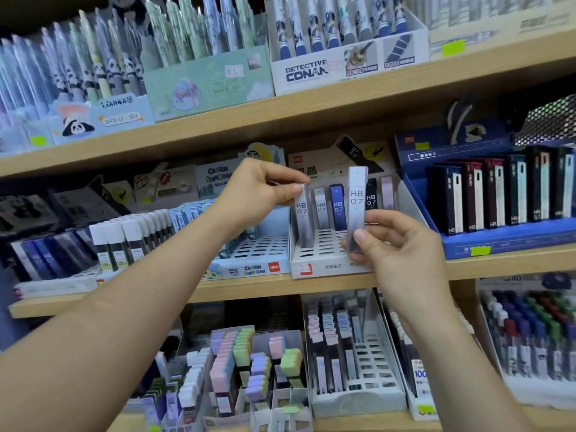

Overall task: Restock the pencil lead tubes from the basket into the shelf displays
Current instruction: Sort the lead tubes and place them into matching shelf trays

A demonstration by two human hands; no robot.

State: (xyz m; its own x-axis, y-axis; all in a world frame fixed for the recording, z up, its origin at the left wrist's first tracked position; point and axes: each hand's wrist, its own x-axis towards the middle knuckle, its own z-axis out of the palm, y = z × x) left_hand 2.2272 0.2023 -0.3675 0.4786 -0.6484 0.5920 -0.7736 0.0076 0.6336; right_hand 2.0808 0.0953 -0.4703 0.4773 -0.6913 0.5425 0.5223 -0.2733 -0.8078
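Head view took in both hands raised to the middle shelf (311, 286), busy at a white slotted display tray (324, 267) whose back row was already partly stocked, a blue tube (337, 207) among the tubes there. The left hand (265, 194) pinched the cap end of a grey HB 0.7 lead tube (303, 219) between thumb and fingertips. That tube stood upright with its foot down in a slot at the tray's front left. It was gripped high, I judged, so that the fingers would not foul the slots beside it as it seated. The right hand (396, 244) pinched a second tube (356, 198) by its lower end, thumb across the front. It held this one upright just in front of the tray with the label outward, seemingly ready for a nearby empty slot. Most front slots looked empty, and the basket was out of sight.
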